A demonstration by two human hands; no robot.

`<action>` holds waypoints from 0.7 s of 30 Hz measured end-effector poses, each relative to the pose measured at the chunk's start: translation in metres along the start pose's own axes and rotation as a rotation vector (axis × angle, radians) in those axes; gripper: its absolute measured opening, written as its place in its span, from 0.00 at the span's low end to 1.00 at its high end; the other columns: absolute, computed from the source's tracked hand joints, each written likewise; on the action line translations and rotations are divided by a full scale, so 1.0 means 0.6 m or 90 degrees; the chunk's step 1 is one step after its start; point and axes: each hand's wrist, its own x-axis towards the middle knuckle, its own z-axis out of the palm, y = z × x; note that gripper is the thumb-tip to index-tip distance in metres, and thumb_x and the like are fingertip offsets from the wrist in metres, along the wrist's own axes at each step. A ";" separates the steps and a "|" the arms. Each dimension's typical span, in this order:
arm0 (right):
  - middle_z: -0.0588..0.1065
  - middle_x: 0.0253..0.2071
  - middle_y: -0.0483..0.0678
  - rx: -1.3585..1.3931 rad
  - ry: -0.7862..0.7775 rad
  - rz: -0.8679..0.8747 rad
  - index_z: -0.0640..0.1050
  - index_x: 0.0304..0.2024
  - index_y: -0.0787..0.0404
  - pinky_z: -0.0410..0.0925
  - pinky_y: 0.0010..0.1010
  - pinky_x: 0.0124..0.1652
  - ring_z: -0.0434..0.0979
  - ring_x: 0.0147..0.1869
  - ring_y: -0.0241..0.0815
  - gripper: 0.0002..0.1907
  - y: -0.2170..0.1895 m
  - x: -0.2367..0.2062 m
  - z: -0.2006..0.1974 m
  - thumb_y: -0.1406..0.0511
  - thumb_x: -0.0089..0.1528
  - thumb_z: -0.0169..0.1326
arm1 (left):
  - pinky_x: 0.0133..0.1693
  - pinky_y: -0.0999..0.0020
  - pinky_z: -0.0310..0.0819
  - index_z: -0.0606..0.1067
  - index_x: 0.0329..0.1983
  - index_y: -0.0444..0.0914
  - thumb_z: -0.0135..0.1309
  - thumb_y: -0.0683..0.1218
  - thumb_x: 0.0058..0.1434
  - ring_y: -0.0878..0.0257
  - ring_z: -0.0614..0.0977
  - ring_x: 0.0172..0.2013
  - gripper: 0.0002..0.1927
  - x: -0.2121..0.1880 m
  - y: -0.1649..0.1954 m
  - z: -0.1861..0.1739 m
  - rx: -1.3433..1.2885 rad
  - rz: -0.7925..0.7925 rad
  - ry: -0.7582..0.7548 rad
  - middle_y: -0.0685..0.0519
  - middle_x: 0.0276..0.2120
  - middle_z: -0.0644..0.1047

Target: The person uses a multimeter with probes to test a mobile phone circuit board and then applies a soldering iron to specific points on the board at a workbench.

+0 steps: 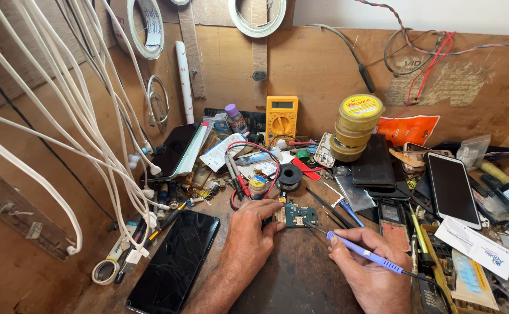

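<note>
A small green circuit board [297, 216] lies on the wooden bench. My left hand [248, 235] pins the board at its left edge with fingertips. My right hand [366, 267] grips a blue-handled soldering iron [364, 254] like a pen, its thin metal tip pointing left toward the board's right edge. The iron's cord runs off to the lower right.
A black phone [174, 261] lies at lower left. White cables [85, 116] hang at left. A yellow multimeter [281, 119], stacked yellow tins [356, 125], a solder spool [290, 176], tweezers [330, 208] and several phones and screens [451, 189] crowd the back and right.
</note>
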 end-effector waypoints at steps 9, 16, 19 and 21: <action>0.82 0.29 0.50 -0.076 0.005 -0.025 0.86 0.37 0.66 0.74 0.22 0.32 0.83 0.30 0.32 0.09 0.003 0.000 -0.003 0.66 0.58 0.66 | 0.54 0.58 0.73 0.81 0.48 0.34 0.65 0.39 0.52 0.49 0.81 0.52 0.19 -0.001 -0.001 0.001 0.001 0.010 0.011 0.45 0.48 0.82; 0.85 0.28 0.52 0.000 0.005 -0.019 0.85 0.38 0.68 0.77 0.23 0.33 0.85 0.31 0.35 0.09 0.008 -0.001 -0.002 0.69 0.56 0.63 | 0.53 0.58 0.73 0.81 0.48 0.34 0.65 0.39 0.51 0.49 0.81 0.52 0.19 -0.002 -0.001 0.002 -0.002 0.009 0.011 0.45 0.48 0.82; 0.85 0.29 0.52 -0.019 0.007 -0.016 0.85 0.38 0.68 0.76 0.22 0.33 0.85 0.31 0.35 0.09 0.007 -0.001 -0.002 0.69 0.56 0.64 | 0.53 0.58 0.73 0.81 0.48 0.34 0.65 0.38 0.51 0.49 0.81 0.51 0.19 -0.002 -0.003 0.003 -0.004 0.014 0.014 0.45 0.48 0.82; 0.85 0.29 0.52 -0.023 0.004 -0.021 0.85 0.38 0.68 0.76 0.22 0.33 0.85 0.31 0.35 0.09 0.006 -0.002 -0.002 0.68 0.57 0.65 | 0.53 0.58 0.73 0.81 0.48 0.34 0.65 0.38 0.51 0.49 0.81 0.51 0.19 -0.001 -0.004 0.003 -0.004 0.019 0.016 0.45 0.48 0.82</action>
